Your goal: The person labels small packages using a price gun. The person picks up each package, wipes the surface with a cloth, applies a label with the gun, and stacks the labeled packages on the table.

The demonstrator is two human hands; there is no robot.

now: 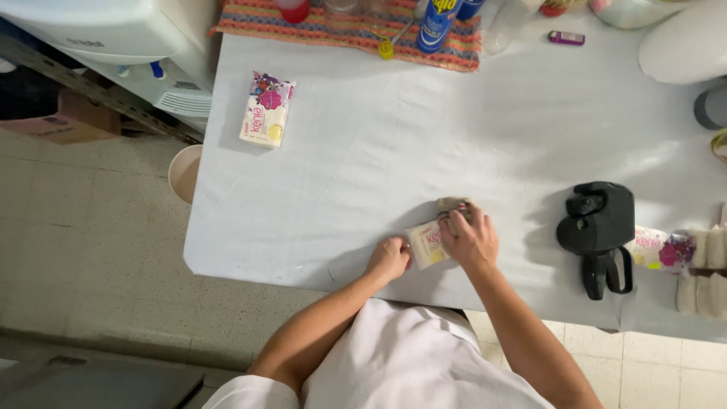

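Note:
A small white and yellow packet point(426, 244) lies near the front edge of the white table point(379, 151). My left hand point(389, 258) pinches its near left end with closed fingers. My right hand point(471, 238) rests over its right end, fingers curled on top. A grey-brown lump point(453, 204) shows just beyond my right fingers; I cannot tell what it is. A second flowered packet of the same kind point(267, 109) lies apart at the table's far left.
A black hand-held labelling gun point(598, 233) lies to the right, with more packets point(660, 248) and pale bars point(706, 265) beyond it. A striped mat point(333, 30) with a spray can point(438, 24) and cups runs along the far edge. A lighter point(566, 38) lies nearby.

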